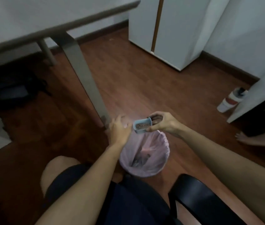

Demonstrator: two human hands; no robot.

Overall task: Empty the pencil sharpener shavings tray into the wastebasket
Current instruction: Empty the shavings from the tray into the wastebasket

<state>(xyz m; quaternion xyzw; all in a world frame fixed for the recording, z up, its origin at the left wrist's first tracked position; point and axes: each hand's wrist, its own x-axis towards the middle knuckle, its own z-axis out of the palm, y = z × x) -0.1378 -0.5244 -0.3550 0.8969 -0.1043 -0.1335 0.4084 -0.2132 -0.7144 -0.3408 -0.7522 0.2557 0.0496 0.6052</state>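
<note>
A small light-blue shavings tray (142,126) full of brown shavings is held in my right hand (162,123), tilted with its open side toward me, just above the far rim of the wastebasket (159,166). The wastebasket is lined with a pink plastic bag and has dark rubbish at its bottom. My left hand (119,130) hovers beside the tray on its left, fingers apart and holding nothing, its fingertips close to the tray's edge.
A grey desk (31,21) with slanted metal legs (86,82) stands at the left. A white cabinet (169,30) is at the back. A white bottle (230,101) stands on the wooden floor at right, near another person's bare foot (258,140). A black chair armrest (201,197) is below.
</note>
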